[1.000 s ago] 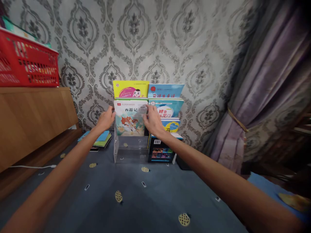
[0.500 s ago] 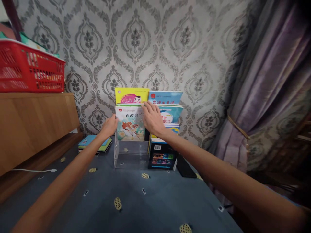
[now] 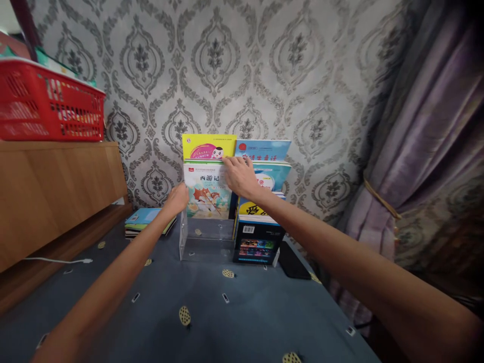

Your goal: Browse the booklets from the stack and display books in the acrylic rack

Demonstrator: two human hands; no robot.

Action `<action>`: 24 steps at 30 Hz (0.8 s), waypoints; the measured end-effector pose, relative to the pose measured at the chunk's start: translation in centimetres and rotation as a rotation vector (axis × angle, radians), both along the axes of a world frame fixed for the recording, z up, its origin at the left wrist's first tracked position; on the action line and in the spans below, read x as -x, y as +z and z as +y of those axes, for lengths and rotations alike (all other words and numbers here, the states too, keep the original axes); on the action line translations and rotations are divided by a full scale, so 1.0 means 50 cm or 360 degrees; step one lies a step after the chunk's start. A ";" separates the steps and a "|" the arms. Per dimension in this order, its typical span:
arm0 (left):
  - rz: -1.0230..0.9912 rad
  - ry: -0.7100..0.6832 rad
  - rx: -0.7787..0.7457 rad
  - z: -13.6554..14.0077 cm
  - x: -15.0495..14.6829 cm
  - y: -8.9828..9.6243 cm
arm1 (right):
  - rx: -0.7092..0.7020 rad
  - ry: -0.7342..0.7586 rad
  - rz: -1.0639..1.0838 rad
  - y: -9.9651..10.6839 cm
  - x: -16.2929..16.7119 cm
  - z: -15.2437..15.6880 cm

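Observation:
A white storybook (image 3: 209,194) with an illustrated cover stands upright in the left column of a clear stepped rack (image 3: 207,249). My left hand (image 3: 177,199) is closed on the book's left edge. On its top right corner, my right hand (image 3: 242,176) has its fingers bent over the upper edge, the thumb side hidden. Behind it rises a yellow book (image 3: 196,146). The right column holds a blue book (image 3: 262,148), a teal book (image 3: 278,174), a yellow-covered book (image 3: 249,207) and a black book (image 3: 257,242) at the front.
A stack of thin books (image 3: 141,219) lies left of the rack. A black flat object (image 3: 293,259) rests at its right. On the wooden cabinet (image 3: 60,186) sits a red basket (image 3: 56,103); a white cable (image 3: 64,260) lies below. A purple curtain (image 3: 374,212) hangs at right.
The view has shifted slightly, so the rack and books appear a little further right. Both hands stay at the same white storybook, with little visible movement against it.

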State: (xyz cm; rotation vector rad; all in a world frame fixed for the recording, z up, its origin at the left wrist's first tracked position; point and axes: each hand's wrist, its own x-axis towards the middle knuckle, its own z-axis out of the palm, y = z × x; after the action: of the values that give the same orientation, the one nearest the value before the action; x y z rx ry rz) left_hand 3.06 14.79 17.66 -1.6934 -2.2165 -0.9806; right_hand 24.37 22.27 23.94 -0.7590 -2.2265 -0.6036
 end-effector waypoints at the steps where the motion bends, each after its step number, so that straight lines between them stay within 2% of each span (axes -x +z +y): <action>1: 0.0011 0.0025 0.0020 0.001 -0.001 0.001 | 0.0005 -0.0004 -0.0005 0.000 -0.001 0.002; 4: 0.0058 0.0072 0.0056 0.000 -0.002 0.002 | 0.0013 -0.0013 -0.0016 0.001 -0.003 0.005; 9: 0.0088 0.0022 0.0056 -0.007 0.005 0.002 | 0.0017 -0.0073 -0.0081 0.005 -0.007 -0.003; 18: -0.0025 -0.0173 0.0094 -0.006 0.047 0.005 | -0.0028 -0.0164 -0.0144 0.010 -0.006 -0.005; 24: -0.0097 -0.0297 0.0004 -0.001 0.061 -0.016 | 0.0023 -0.0101 -0.0133 0.013 -0.007 0.000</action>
State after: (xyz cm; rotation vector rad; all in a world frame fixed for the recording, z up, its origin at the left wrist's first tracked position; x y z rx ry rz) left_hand 0.03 14.74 16.87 -1.9245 -2.1260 -1.0853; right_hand 24.71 22.29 24.62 -0.8281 -2.2923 -0.6614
